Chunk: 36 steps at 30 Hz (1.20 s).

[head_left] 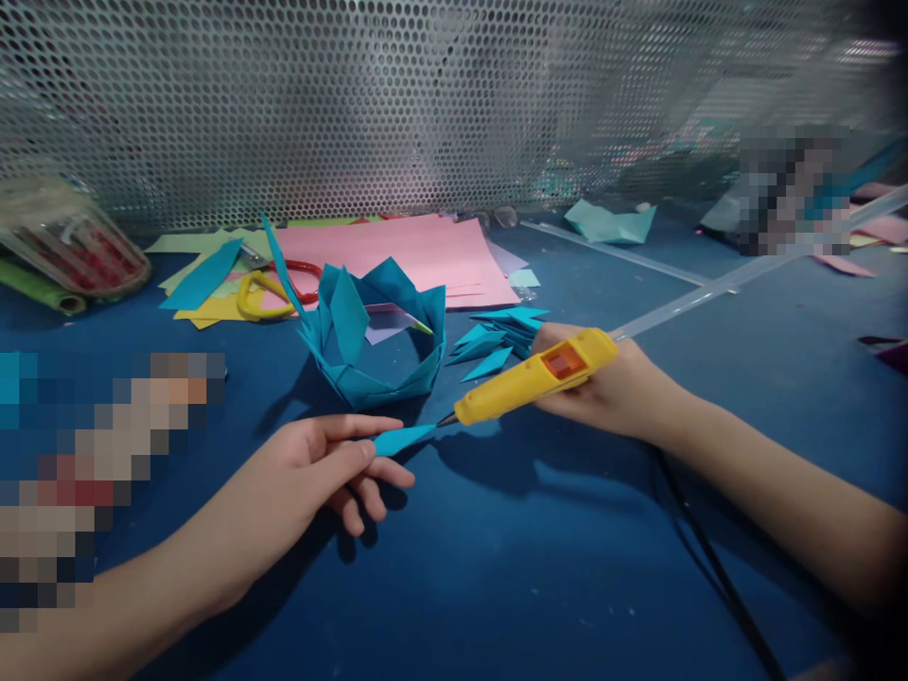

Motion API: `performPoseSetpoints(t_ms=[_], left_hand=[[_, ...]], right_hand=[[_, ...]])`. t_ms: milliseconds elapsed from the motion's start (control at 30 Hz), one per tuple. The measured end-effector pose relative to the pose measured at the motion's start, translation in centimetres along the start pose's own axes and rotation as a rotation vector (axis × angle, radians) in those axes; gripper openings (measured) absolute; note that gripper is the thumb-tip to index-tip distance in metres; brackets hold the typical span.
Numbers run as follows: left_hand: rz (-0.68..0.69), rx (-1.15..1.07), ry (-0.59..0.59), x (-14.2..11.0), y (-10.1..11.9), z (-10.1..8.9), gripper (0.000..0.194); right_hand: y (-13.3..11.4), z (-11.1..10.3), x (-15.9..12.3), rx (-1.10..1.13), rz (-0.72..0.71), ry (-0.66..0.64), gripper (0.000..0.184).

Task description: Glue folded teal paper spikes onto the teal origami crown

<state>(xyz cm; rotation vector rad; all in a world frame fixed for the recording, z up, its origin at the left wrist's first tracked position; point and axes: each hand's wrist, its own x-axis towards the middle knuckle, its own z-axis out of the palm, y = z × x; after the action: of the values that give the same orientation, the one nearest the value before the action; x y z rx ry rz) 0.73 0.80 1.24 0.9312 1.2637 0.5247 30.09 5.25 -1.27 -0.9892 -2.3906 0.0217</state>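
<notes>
Between thumb and fingers, my left hand (337, 463) pinches a pointed blue paper piece (403, 440) by one end. My right hand (602, 388) is wrapped round a yellow hot glue gun (535, 378), whose dark nozzle meets or nearly meets the paper's free tip. A clear glue stick (681, 303) juts from the back of the gun. Just beyond my left hand stands a ring of folded blue paper (426, 374) with upright points. Several loose blue pointed pieces (497, 340) lie to the right of the ring, partly hidden by my right hand.
Pink paper sheets (454, 251) and scissors with red and yellow handles (266, 295) lie behind the ring. A clear jar (85, 236) is at the far left. Another glue stick (624, 255) lies at the back. The gun's black cord (709, 558) trails down right. A perforated metal panel (355, 113) borders the table.
</notes>
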Motion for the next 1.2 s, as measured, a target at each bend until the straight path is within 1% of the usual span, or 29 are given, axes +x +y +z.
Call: performPoseSetpoints(t_ms=[267, 667, 833, 933, 1033, 1067, 1133, 1200], left_hand=[[-0.003, 0.007, 0.019, 0.0, 0.1, 0.1, 0.025], [-0.018, 0.001, 0.022, -0.3, 0.4, 0.3, 0.023], [-0.006, 0.002, 0.020, -0.3, 0.4, 0.3, 0.021], [0.010, -0.001, 0.011, -0.4, 0.3, 0.2, 0.021], [0.016, -0.007, 0.018, -0.4, 0.2, 0.1, 0.020], [0.016, -0.007, 0.020, -0.4, 0.1, 0.1, 0.019], [0.018, 0.001, 0.018, -0.3, 0.0, 0.0, 0.020], [0.024, 0.013, 0.007, -0.2, 0.0, 0.0, 0.020]], right_hand=[[-0.1, -0.4, 0.1, 0.009, 0.027, -0.013, 0.010], [0.1, -0.7, -0.1, -0.001, 0.070, -0.047, 0.011], [0.3, -0.8, -0.1, 0.002, 0.073, -0.053, 0.016], [0.6, -1.2, -0.3, -0.016, 0.108, -0.026, 0.018], [1.1, -1.6, -0.5, -0.066, 0.190, 0.076, 0.020], [1.4, -1.8, -0.5, -0.083, 0.255, 0.124, 0.022], [2.0, -2.3, -0.4, -0.105, 0.485, 0.195, 0.028], [3.0, -2.9, -0.3, -0.114, 0.750, 0.204, 0.036]])
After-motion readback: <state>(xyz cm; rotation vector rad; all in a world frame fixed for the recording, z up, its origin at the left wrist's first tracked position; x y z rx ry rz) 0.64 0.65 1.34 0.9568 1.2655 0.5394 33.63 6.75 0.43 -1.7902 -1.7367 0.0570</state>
